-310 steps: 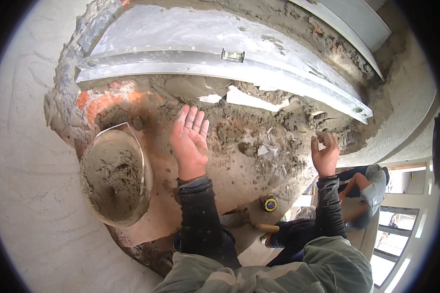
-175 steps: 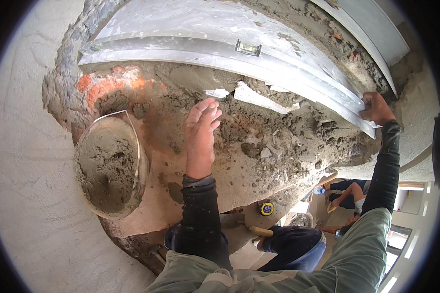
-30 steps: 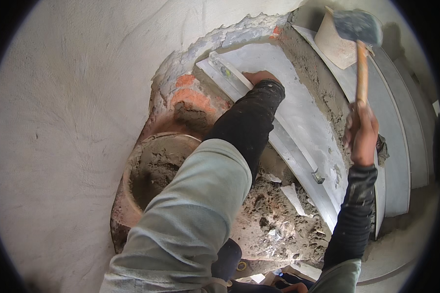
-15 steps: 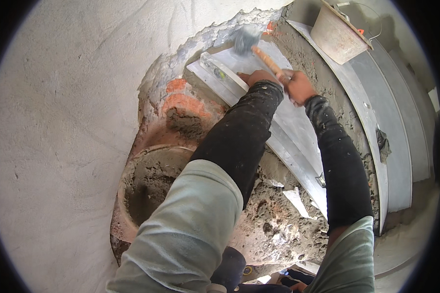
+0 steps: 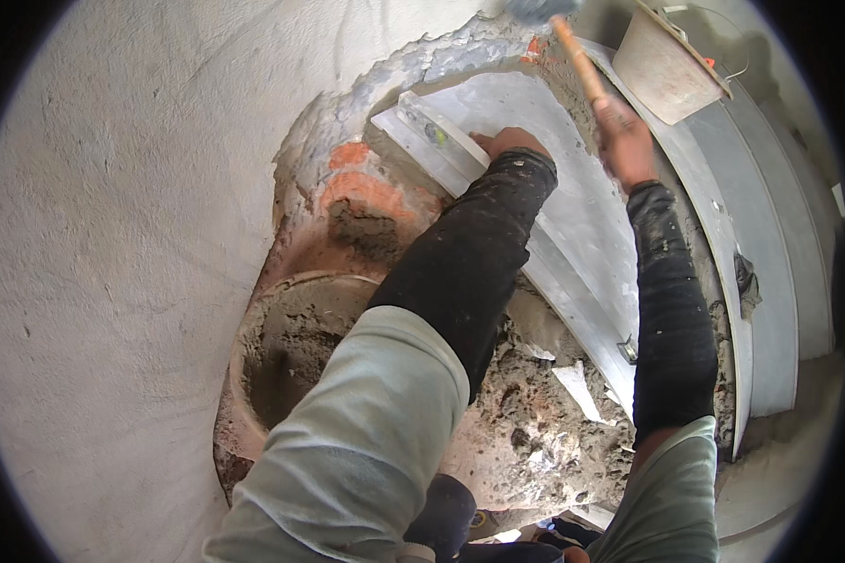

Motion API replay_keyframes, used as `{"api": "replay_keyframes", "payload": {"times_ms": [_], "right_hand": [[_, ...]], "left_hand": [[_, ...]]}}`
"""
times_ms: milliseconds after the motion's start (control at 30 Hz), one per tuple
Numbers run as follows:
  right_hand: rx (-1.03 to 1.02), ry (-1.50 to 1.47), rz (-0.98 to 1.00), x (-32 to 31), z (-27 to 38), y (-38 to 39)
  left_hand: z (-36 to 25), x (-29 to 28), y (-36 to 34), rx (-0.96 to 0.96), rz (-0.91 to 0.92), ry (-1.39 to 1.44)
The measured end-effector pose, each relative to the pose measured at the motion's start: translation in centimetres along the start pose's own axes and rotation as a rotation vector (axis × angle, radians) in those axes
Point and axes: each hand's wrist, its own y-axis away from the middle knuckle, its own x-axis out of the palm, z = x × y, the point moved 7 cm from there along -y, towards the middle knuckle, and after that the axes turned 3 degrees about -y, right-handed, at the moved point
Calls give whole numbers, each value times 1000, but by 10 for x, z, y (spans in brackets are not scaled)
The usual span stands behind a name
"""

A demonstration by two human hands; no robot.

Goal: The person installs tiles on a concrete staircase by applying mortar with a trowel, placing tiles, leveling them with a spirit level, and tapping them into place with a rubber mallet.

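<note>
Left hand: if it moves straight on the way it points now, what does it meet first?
Probably the spirit level just beyond the left hand, then the broken plaster edge. Depth is unclear; the fingers may already touch the level.

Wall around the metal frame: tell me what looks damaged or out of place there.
The plaster is broken away beside the metal frame, baring orange brick. Loose mortar and rubble lie heaped below. The left hand presses a spirit level on the frame; the right hand grips a hammer.
</note>
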Motion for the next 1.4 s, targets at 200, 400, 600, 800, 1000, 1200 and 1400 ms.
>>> {"api": "replay_keyframes", "payload": {"times_ms": [200,400,600,800,1000,1200,1400], "right_hand": [[-157,47,60,7,-32,-7],[-18,-138,-22,-7,10,-13],[-184,280,114,12,-58,-13],[46,-195,75,7,-17,3],[50,33,180,20,-18,6],[-40,281,273,28,-11,-1],[-143,347,200,24,-44,-4]], "left_hand": [[-9,1,-8,-37,33,-18],[-4,0,-13,12,-36,0],[-7,-5,-7,1,-79,-10],[-9,-3,5,9,-63,-48],[-5,-2,5,-2,-73,-57],[-3,-5,14,-18,-115,-88],[-8,-6,13,0,-105,-51]]}}
